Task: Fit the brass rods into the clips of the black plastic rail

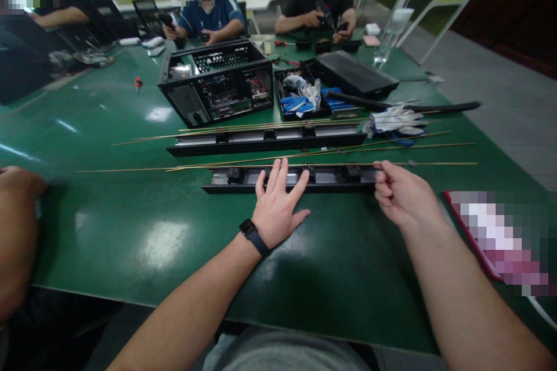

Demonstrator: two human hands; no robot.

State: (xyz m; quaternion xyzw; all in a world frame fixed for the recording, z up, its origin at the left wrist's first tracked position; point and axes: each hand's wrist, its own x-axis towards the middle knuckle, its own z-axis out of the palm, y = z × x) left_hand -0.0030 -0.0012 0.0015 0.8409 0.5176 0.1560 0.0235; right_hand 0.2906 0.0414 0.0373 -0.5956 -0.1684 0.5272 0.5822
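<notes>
My left hand (278,206), with a dark watch on its wrist, lies spread over the nearer black channel rail (235,188). Its fingertips reach the rail's far edge, beside a thin brass-coloured rod (331,164). At the rail's right end, my right hand (402,194) is closed, thumb and index finger pinching that rod. The rod runs along the rail and extends past it on both sides. Black blocks (352,172) sit inside the channel. Several more thin rods (435,145) lie just beyond, some across a second black rail (261,144).
An open black computer case (217,84) stands behind the rails. Right of it are a bin with gloves (304,95), a black panel (352,72), a black tube (435,106) and loose gloves (395,122). Several people sit around the table; one person's arm (17,232) rests at left.
</notes>
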